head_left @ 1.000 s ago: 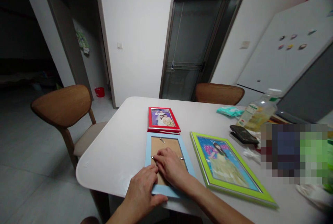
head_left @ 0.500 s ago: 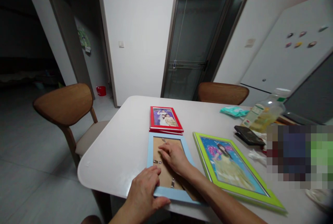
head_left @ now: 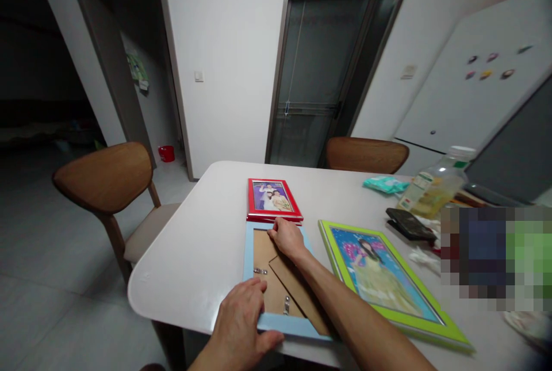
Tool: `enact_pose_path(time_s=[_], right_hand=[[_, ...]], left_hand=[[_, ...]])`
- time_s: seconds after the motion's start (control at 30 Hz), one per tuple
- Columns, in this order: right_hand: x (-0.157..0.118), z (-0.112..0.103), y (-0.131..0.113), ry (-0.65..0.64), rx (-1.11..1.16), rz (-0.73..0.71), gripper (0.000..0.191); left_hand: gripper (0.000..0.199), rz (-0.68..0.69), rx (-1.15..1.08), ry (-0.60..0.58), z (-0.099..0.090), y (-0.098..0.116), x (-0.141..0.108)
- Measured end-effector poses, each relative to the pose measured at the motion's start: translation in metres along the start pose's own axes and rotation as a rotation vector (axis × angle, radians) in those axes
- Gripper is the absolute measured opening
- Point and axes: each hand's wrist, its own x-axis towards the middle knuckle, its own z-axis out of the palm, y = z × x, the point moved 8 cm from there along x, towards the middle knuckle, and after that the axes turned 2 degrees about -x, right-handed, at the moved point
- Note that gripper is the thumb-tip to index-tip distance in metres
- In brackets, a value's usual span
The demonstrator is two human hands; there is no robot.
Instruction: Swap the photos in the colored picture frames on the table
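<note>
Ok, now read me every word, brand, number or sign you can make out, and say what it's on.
No text reads clearly.
Label on the bottle: too blurred to read.
Teal packet: any print is too blurred to read.
Fridge magnets: too small to tell.
Blue frame, brown back: no writing visible.
Pixelated patch: hidden.

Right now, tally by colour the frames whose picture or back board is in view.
Red frame: 1
Green frame: 1
Blue frame: 1
Total: 3
</note>
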Motion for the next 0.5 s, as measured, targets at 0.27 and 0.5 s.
enact_pose_path(time_s=[0.27, 0.5], right_hand=[[-0.025, -0.062, 0.017, 0.084, 0.339, -0.087, 0.028], [-0.101, -0.044, 0.041, -0.098, 1.242, 0.318, 0.041]], left_hand=[[0.038, 0.082, -0.133, 0.128, -0.015, 0.002, -0.002], [0.029, -0.125, -0.721, 0.343, -0.024, -0.002, 0.000]])
